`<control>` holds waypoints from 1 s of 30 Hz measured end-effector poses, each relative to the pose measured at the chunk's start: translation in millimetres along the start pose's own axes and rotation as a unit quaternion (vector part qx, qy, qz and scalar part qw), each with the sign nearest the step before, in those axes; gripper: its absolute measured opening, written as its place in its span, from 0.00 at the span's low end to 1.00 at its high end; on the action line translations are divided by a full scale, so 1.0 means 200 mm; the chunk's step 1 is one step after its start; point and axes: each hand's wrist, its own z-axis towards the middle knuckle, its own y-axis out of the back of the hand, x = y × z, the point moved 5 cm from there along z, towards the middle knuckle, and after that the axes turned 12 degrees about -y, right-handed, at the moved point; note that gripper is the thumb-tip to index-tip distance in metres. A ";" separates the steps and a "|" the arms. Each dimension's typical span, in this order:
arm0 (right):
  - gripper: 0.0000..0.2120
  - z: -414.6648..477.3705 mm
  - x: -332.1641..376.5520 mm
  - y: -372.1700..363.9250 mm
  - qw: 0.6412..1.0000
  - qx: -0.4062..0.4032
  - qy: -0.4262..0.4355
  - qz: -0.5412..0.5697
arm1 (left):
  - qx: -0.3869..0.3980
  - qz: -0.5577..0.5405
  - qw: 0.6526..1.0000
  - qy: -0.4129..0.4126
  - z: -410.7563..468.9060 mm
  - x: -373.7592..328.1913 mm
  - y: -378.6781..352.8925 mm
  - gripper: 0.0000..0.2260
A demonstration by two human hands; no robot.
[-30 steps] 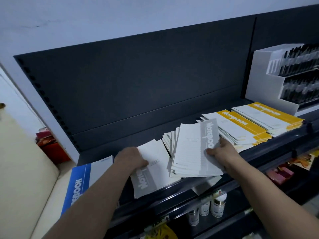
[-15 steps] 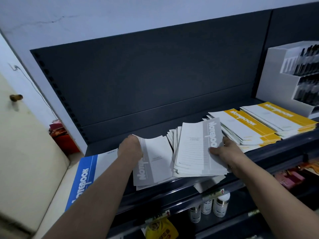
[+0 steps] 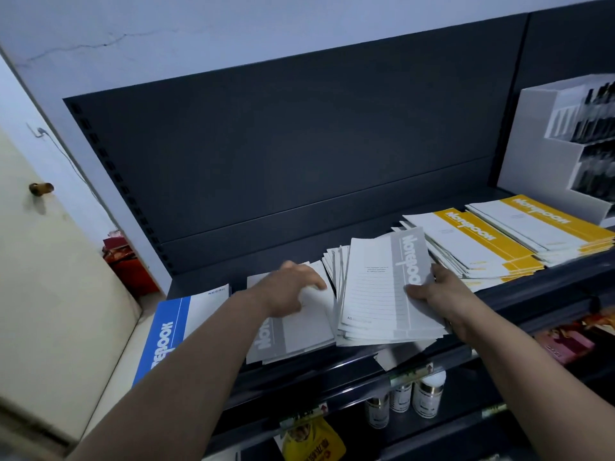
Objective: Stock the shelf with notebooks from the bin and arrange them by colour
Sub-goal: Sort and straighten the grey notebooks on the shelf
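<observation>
- Done: two yellow stacks [image 3: 482,247] lay side by side towards the right of the shelf [image 3: 316,365], and a blue notebook [image 3: 169,331] lay at its left end.
- In hand: the right hand [image 3: 439,294] gripped the fanned grey stack [image 3: 376,287], thumb on top. The left hand [image 3: 293,287], fingers spread, rested on a smaller grey pile [image 3: 299,331].
- Probably left: merging and squaring the greys. The bin was out of view.

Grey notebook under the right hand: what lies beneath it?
A fanned stack of notebooks lies beneath the grey notebook; only white edges show. Their cover colours are hidden. The right hand grips the stack.
</observation>
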 end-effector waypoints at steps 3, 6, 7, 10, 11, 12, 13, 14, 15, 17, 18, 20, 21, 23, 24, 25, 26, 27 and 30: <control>0.12 -0.01 -0.02 0.01 1.000 0.003 -0.003 0.002 | 0.085 0.021 0.996 -0.031 0.06 0.00 -0.04 0.23; 0.12 -0.02 -0.04 0.01 1.000 0.004 -0.014 0.018 | 0.103 0.077 0.991 -0.045 0.08 0.02 -0.01 0.18; 0.13 -0.02 -0.05 0.01 1.000 0.002 -0.016 0.023 | 0.094 0.078 0.991 -0.051 0.09 0.03 0.00 0.17; 0.12 -0.02 -0.06 0.00 0.999 -0.005 -0.020 0.031 | 0.059 0.017 0.997 -0.036 0.07 0.04 0.02 0.16; 0.12 -0.02 -0.06 0.00 0.999 -0.007 -0.020 0.032 | 0.055 -0.006 0.998 -0.030 0.06 0.05 0.01 0.17; 0.12 -0.03 -0.06 0.00 0.999 -0.009 -0.019 0.031 | 0.055 -0.014 0.998 -0.032 0.05 0.06 0.01 0.19; 0.12 -0.02 -0.06 0.00 0.999 -0.012 -0.019 0.030 | 0.065 0.002 0.997 -0.041 0.04 0.07 0.00 0.20; 0.12 -0.03 -0.05 -0.01 0.999 -0.014 -0.021 0.029 | 0.072 0.018 0.996 -0.052 0.03 0.08 -0.01 0.20; 0.12 -0.03 -0.05 -0.01 0.999 -0.017 -0.022 0.027 | 0.082 0.027 0.995 -0.058 0.03 0.09 -0.03 0.18; 0.12 -0.03 -0.04 -0.01 0.999 -0.022 -0.022 0.020 | 0.097 0.022 0.993 -0.062 0.03 0.09 -0.04 0.15; 0.13 -0.04 -0.04 -0.02 0.999 -0.024 -0.024 0.017 | 0.102 0.028 0.992 -0.064 0.04 0.08 -0.04 0.14; 0.14 -0.04 -0.03 -0.02 0.999 -0.029 -0.026 0.012 | 0.099 0.065 0.990 -0.075 0.05 0.05 -0.02 0.11; 0.15 -0.05 -0.03 -0.02 0.999 -0.033 -0.026 0.010 | 0.088 0.075 0.990 -0.080 0.06 0.04 0.00 0.11; 0.16 -0.06 -0.04 -0.02 0.999 -0.048 -0.021 -0.010 | 0.057 0.086 0.991 -0.083 0.06 0.02 0.05 0.09; 0.16 -0.07 -0.03 -0.02 0.998 -0.058 -0.015 -0.026 | 0.038 0.090 0.992 -0.082 0.06 0.03 0.09 0.10; 0.16 -0.08 -0.03 -0.02 0.997 -0.065 -0.011 -0.038 | 0.019 0.091 0.993 -0.076 0.05 0.05 0.13 0.10; 0.16 -0.09 -0.03 -0.02 0.996 -0.071 -0.006 -0.046 | -0.001 0.089 0.994 -0.067 0.05 0.07 0.18 0.09; 0.16 -0.09 -0.03 -0.02 0.996 -0.075 -0.002 -0.052 | -0.024 0.079 0.995 -0.055 0.04 0.10 0.21 0.08; 0.17 -0.09 -0.04 -0.02 0.995 -0.077 0.004 -0.062 | -0.062 0.034 0.997 -0.021 0.01 0.16 0.28 0.10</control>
